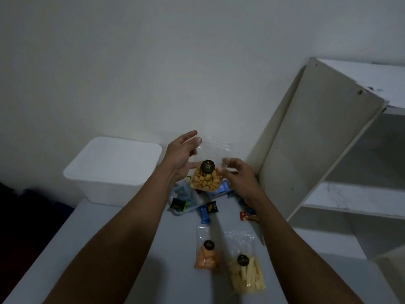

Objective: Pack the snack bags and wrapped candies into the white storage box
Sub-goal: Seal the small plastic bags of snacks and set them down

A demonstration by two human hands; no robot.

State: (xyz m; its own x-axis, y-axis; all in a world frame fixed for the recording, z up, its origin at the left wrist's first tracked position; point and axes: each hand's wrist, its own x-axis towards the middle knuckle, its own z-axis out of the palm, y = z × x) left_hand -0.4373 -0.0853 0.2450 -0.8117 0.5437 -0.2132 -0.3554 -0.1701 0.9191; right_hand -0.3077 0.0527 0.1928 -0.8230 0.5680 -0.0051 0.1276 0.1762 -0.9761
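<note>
A person holds a clear snack bag (205, 178) of golden puffs above the table (131, 238), in front of the body and just right of the white box (111, 167), which stands at the table's far left corner. The right hand (240, 177) pinches the bag's right edge between curled fingers and thumb. The left hand (180, 155) is spread against its left edge, fingers mostly straight. The packing looks barely begun: nothing shows inside the box, though its interior is hard to read in the dim light. Left on the table are an orange snack bag (207, 256), a bag of pale sticks (246, 275) and loose candies (206, 212) in blue, black and red wrappers, some beneath the raised bag. Its round black label (207, 166) reads "Pang Pang"; similar labels on the other two bags are too blurred to read
</note>
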